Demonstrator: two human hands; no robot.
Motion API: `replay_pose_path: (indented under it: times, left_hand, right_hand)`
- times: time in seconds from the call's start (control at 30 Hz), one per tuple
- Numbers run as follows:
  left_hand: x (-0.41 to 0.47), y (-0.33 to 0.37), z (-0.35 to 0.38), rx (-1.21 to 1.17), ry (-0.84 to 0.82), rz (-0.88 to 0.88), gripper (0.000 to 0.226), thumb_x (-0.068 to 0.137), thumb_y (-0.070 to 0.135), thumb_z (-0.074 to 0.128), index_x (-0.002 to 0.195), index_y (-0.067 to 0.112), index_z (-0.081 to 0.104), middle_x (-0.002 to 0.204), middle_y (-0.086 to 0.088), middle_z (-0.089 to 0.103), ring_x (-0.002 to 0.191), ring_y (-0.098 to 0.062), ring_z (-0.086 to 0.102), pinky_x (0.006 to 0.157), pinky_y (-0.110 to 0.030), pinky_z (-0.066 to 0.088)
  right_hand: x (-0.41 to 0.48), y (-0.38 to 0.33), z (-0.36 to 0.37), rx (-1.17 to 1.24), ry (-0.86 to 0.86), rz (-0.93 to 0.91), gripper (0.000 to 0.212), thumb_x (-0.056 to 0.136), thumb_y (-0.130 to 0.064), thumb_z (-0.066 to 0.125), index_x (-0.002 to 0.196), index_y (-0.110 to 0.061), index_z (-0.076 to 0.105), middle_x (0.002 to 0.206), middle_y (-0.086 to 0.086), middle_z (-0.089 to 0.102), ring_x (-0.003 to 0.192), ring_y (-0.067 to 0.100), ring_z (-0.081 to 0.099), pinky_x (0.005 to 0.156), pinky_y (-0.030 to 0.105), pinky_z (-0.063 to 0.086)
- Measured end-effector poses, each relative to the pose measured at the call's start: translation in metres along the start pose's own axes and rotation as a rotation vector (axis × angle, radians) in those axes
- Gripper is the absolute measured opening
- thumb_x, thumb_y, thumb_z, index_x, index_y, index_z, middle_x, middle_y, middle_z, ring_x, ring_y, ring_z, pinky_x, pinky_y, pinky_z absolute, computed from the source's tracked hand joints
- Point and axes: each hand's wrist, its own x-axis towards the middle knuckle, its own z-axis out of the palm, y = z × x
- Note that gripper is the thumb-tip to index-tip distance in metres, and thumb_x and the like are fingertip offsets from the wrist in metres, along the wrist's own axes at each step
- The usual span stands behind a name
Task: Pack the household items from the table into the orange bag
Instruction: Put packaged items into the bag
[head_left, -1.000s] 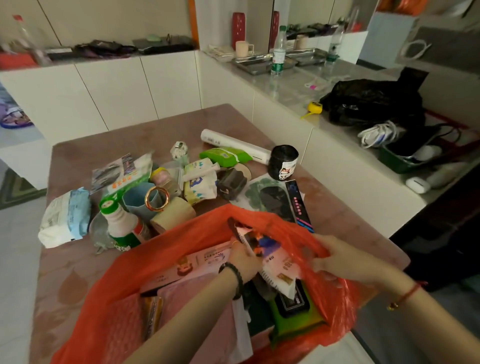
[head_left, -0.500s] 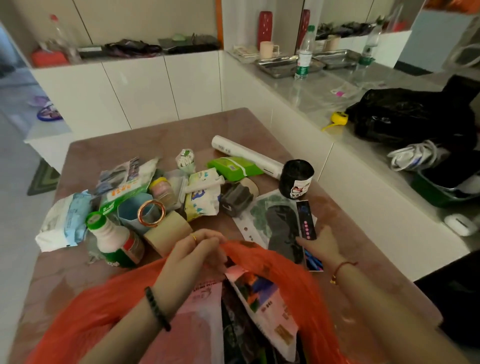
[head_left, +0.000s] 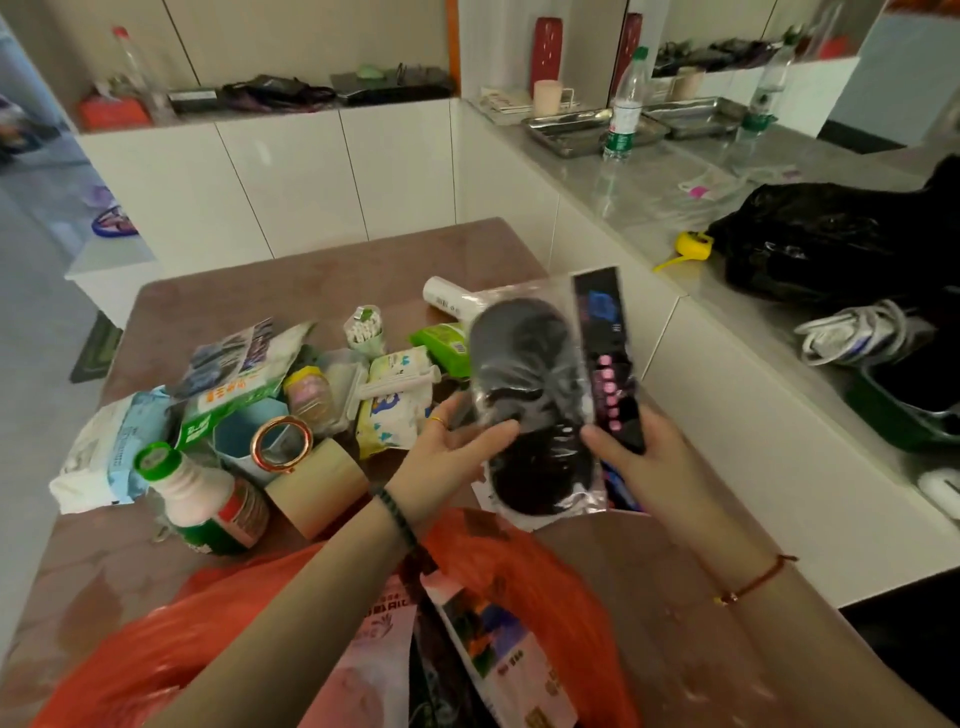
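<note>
A clear packet of black insoles with a dark label strip is lifted above the brown table. My left hand grips its left edge and my right hand grips its right edge at the label. The orange bag lies open at the near edge, below my forearms, with packets and cards inside. On the table to the left lie a green-capped bottle, a cardboard tape roll, a blue cup, wipes packs and a white tube.
A white counter runs along the right with a black bag, a yellow tape measure, cables, steel trays and a water bottle. White cabinets stand behind the table. Floor lies to the left.
My right hand took the insole packet off the table and raised it. My left hand left the bag's rim and took the packet's other edge.
</note>
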Motion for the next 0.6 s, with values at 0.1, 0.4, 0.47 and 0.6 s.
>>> replay_pose_path:
  times: [0.1, 0.4, 0.47, 0.6]
  left_hand:
    - [0.002, -0.002, 0.003, 0.085, 0.066, 0.116, 0.031, 0.069, 0.019, 0.072, 0.099, 0.016, 0.067, 0.106, -0.008, 0.070, 0.099, -0.022, 0.066, 0.092, -0.038, 0.051]
    - [-0.012, 0.005, -0.076, -0.271, 0.356, 0.146, 0.043, 0.059, 0.021, 0.072, 0.100, 0.016, 0.065, 0.099, -0.003, 0.073, 0.089, -0.020, 0.070, 0.076, -0.036, 0.056]
    - [-0.018, 0.004, -0.088, -0.307, 0.391, 0.134, 0.048, 0.057, 0.022, 0.073, 0.103, 0.015, 0.065, 0.102, -0.004, 0.072, 0.090, -0.020, 0.070, 0.072, -0.034, 0.056]
    - [-0.029, 0.001, -0.103, -0.354, 0.413, 0.145, 0.046, 0.058, 0.022, 0.074, 0.102, 0.013, 0.066, 0.098, -0.004, 0.074, 0.087, -0.020, 0.071, 0.062, -0.029, 0.058]
  right_hand:
    - [0.005, 0.002, 0.024, 0.085, -0.132, 0.061, 0.016, 0.085, -0.017, 0.062, 0.075, -0.029, 0.065, 0.069, -0.017, 0.071, 0.067, -0.008, 0.063, 0.066, 0.012, 0.048]
    - [0.031, 0.110, 0.018, 0.102, 0.609, 0.795, 0.077, 0.077, -0.009, 0.071, 0.139, 0.006, 0.029, 0.140, 0.023, 0.042, 0.125, 0.034, 0.046, 0.101, 0.038, 0.042]
    - [0.040, 0.116, 0.021, 0.224, 0.599, 0.831, 0.056, 0.074, -0.006, 0.073, 0.121, 0.009, 0.047, 0.119, 0.023, 0.056, 0.103, 0.032, 0.058, 0.077, 0.033, 0.052]
    - [0.050, 0.127, 0.029, 0.227, 0.446, 0.906, 0.029, 0.080, -0.009, 0.068, 0.059, -0.010, 0.049, 0.072, 0.011, 0.052, 0.053, 0.017, 0.043, 0.033, 0.017, 0.038]
